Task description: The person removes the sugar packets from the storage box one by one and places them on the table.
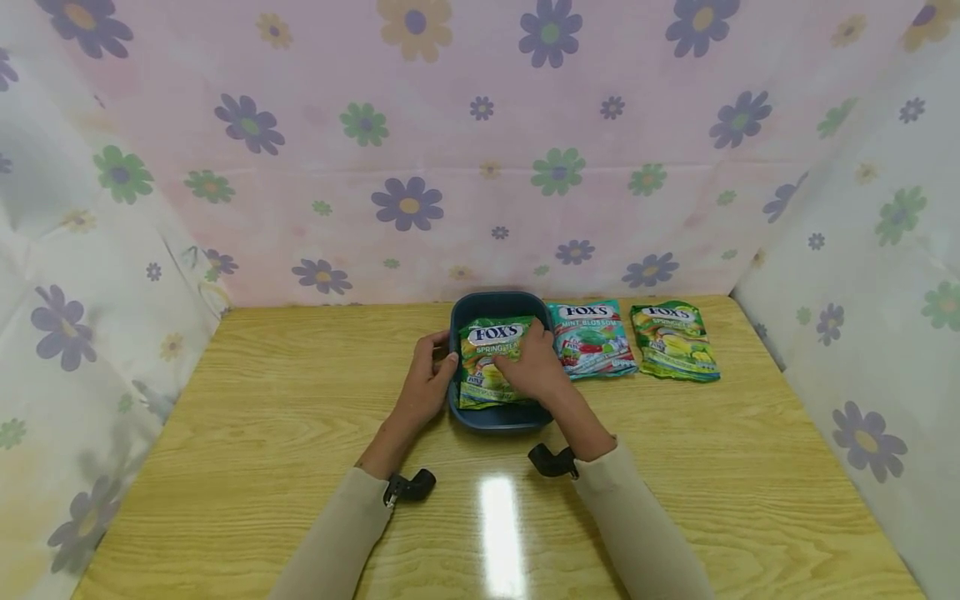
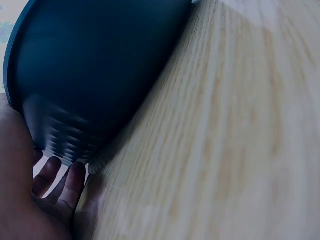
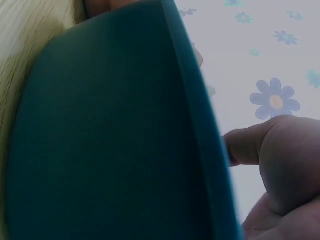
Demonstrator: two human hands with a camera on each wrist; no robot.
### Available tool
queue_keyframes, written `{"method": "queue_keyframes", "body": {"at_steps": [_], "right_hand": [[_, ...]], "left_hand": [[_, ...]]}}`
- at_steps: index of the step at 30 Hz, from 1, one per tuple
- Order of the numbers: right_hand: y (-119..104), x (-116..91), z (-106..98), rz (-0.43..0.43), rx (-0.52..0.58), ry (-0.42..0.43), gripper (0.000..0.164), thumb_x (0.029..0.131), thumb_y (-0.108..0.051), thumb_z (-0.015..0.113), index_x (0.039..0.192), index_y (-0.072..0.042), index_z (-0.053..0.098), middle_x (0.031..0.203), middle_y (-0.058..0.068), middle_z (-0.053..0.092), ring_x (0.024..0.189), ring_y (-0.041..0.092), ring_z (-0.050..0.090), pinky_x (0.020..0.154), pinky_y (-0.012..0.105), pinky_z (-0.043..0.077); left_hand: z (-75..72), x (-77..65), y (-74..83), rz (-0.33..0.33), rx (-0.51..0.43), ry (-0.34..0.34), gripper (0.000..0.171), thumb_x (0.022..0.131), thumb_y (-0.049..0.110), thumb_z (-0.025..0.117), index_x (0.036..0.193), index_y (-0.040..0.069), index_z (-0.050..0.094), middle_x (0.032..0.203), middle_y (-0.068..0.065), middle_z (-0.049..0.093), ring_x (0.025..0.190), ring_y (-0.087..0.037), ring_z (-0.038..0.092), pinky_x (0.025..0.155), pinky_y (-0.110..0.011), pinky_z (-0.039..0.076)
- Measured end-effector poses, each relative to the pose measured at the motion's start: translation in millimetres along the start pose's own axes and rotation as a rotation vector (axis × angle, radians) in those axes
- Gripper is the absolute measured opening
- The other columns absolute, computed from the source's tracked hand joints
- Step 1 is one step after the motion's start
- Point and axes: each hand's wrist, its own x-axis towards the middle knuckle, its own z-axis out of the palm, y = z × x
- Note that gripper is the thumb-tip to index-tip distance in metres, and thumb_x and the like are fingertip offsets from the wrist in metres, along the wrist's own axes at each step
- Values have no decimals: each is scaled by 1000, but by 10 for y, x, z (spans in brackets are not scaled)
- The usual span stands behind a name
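Note:
A dark blue plastic basket (image 1: 501,423) stands on the wooden table, with a green bag of Fox's Spring Tea candy (image 1: 480,379) lying face up inside it. My left hand (image 1: 426,385) holds the basket's left side, thumb at the rim. In the left wrist view its curled fingers (image 2: 74,182) reach the slotted outer wall. Over the bag's right part, my right hand (image 1: 536,365) grips it, thumb on the front and fingers toward the upper right edge. The right wrist view shows the basket wall (image 3: 100,125) hiding the bag, with the thumb above the rim.
Right of the basket lie a teal bag of Fox's Mint Blossom candy (image 1: 594,340), close to the rim, and another green Spring Tea bag (image 1: 675,342) farther right. Behind the table (image 1: 300,400) hangs a flowered cloth (image 1: 450,150), which also lines both sides.

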Motion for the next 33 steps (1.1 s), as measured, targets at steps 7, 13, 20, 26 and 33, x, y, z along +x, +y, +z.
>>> {"method": "queue_keyframes", "body": {"at_steps": [7, 13, 20, 26, 33], "right_hand": [[37, 6, -44, -1, 12, 18, 81, 105, -31, 63, 157, 17, 24, 142, 38, 51, 122, 48, 61, 100, 56, 53], [94, 17, -54, 44, 120, -55, 75, 107, -31, 61, 159, 12, 27, 155, 33, 44, 120, 41, 58, 97, 53, 50], [95, 27, -40, 61, 285, -66, 83, 108, -25, 60, 166, 4, 8, 166, 32, 29, 147, 46, 41, 118, 60, 40], [88, 44, -38, 67, 356, -51, 80, 108, -20, 61, 164, 6, 10, 158, 32, 34, 138, 44, 47, 114, 57, 42], [115, 61, -50, 80, 366, -82, 76, 111, -23, 58, 165, 6, 14, 163, 30, 32, 137, 44, 48, 112, 58, 44]], "left_hand": [[7, -11, 54, 4, 5, 4, 48, 112, 4, 45, 157, -9, 34, 154, -32, 37, 138, -46, 50, 105, -56, 49], [-6, 24, -138, 13, 37, 25, 47, 113, 10, 48, 158, 1, 38, 154, -22, 40, 137, -37, 52, 103, -52, 52], [-15, 37, -162, 18, 28, 15, 46, 113, 13, 49, 157, 4, 40, 153, -19, 41, 137, -33, 52, 104, -49, 52], [-6, 17, -63, 15, 23, 10, 48, 112, 8, 46, 158, -4, 36, 153, -26, 38, 138, -41, 51, 104, -52, 51], [-5, -75, 245, 21, 11, 0, 47, 112, 5, 47, 155, -10, 36, 151, -31, 39, 136, -44, 51, 104, -56, 50]]}}
